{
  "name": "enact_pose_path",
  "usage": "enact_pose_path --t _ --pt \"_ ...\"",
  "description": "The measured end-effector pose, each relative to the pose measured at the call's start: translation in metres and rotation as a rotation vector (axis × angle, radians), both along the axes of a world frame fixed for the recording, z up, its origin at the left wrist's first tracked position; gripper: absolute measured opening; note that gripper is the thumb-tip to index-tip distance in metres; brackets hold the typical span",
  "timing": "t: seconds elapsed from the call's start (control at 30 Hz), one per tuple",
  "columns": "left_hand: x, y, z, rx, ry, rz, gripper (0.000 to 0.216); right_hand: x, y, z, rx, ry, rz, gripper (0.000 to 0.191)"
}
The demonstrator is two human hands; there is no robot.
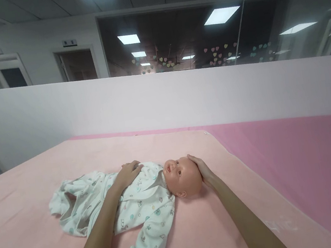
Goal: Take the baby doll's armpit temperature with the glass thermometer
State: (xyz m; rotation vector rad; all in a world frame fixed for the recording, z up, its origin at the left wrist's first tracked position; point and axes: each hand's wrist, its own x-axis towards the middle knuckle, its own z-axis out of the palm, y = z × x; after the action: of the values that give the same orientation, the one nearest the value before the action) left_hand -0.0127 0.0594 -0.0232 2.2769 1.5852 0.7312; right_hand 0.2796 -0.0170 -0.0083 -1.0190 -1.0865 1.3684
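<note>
A baby doll lies on its back on a pale pink blanket (34,213), its bare head (183,177) to the right. It wears a white printed romper (141,204) with the legs loose to the left and one sleeve stretched toward me. My left hand (129,173) rests flat on the doll's chest, fingers stretched out. My right hand (202,169) cups the top of the doll's head, fingers curved against it.
The blanket covers a wide surface with a deeper pink sheet (312,167) showing at the right. A low white partition wall (162,103) runs along the far edge, with dark glass windows (189,39) above it and doors at the far left.
</note>
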Motion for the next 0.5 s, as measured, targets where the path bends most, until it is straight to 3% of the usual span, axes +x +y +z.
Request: enact_pose_path --t 0.33,0.4,0.5 --pt "-0.001 0.000 0.001 -0.024 -0.011 -0.013 0.048 0.020 0.013 -0.008 0.138 0.062 -0.415 0.039" --pt "-0.001 0.001 -0.001 -0.039 -0.051 -0.015 0.048 0.017 0.011 -0.006 0.156 0.058 -0.406 0.037" --pt "-0.001 0.002 -0.002 -0.076 -0.189 -0.020 0.047 0.007 0.005 -0.002 0.181 -0.031 -0.232 0.037"
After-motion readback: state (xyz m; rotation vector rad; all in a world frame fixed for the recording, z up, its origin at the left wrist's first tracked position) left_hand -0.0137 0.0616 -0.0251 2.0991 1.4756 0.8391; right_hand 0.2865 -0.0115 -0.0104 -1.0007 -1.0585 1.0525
